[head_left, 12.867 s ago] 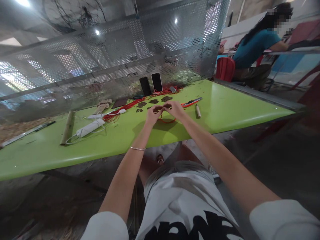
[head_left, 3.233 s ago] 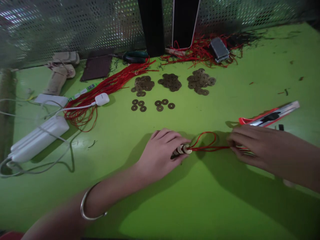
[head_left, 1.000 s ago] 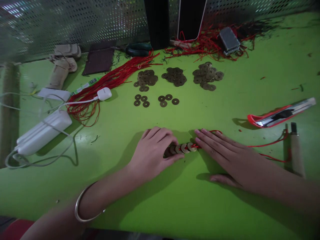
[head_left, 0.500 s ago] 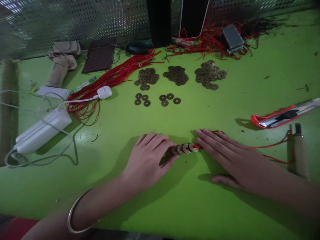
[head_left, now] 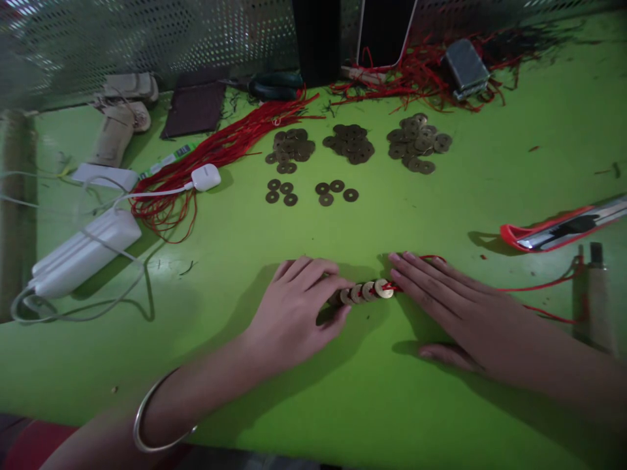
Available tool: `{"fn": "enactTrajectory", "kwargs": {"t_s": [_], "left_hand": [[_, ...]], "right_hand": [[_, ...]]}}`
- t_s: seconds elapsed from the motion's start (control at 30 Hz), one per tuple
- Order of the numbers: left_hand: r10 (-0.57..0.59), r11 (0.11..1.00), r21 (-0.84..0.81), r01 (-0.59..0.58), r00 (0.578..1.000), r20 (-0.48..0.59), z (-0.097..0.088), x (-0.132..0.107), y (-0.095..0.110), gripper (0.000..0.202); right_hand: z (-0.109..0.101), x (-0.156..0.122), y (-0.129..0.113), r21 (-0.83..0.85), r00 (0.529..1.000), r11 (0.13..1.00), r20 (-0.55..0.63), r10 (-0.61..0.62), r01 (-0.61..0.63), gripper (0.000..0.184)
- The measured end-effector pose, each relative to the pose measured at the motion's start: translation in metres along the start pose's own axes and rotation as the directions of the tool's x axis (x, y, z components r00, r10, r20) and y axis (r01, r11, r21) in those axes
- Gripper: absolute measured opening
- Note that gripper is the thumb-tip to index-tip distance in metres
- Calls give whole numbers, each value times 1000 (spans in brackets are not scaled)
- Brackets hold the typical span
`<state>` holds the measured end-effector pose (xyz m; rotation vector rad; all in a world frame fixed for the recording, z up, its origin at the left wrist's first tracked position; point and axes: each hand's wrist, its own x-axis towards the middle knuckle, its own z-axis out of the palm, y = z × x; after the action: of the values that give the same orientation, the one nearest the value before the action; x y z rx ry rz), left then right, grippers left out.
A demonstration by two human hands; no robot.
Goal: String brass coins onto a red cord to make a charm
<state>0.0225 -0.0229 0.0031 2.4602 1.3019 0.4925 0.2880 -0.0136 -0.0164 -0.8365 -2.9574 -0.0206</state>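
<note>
Several round brass coins with holes, overlapping in a row on red cord, make up a coin string on the green table. Its left end is pinched between the thumb and fingers of my left hand, which hide that end. My right hand lies flat, fingers stretched out together, over the red cord at the string's right end. Two cord ends come out from under this hand to the right. Beyond my hands, loose holed coins lie in two small groups and three larger heaps.
A red utility knife and a wooden-handled tool lie at the right. Red cords, a white power adapter and a white earphone case are at the left. A phone leans at the back.
The camera view has shifted slightly, so everything sits a little differently in the picture. Both hands keep the same hold and place on the coin string and cord.
</note>
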Motion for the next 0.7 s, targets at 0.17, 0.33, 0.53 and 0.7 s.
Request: {"fn": "enactTrajectory", "kwargs": {"t_s": [0.17, 0.33, 0.53, 0.7], "left_hand": [[-54, 998, 24, 54, 999, 1, 0, 1, -2, 28], [-25, 1000, -4, 25, 999, 29, -2, 1, -3, 36], [-40, 999, -28, 40, 999, 3, 0, 1, -4, 21], [-32, 999, -19, 32, 999, 23, 0, 1, -3, 32]], "right_hand": [[1, 0, 0, -21, 1000, 1000, -3, -9, 9, 80], [0, 1, 1, -22, 1000, 1000, -2, -18, 18, 80], [-1, 0, 1, -9, 1000, 1000, 4, -17, 17, 77], [0, 0, 0, -12, 1000, 1000, 4, -12, 12, 77]]}}
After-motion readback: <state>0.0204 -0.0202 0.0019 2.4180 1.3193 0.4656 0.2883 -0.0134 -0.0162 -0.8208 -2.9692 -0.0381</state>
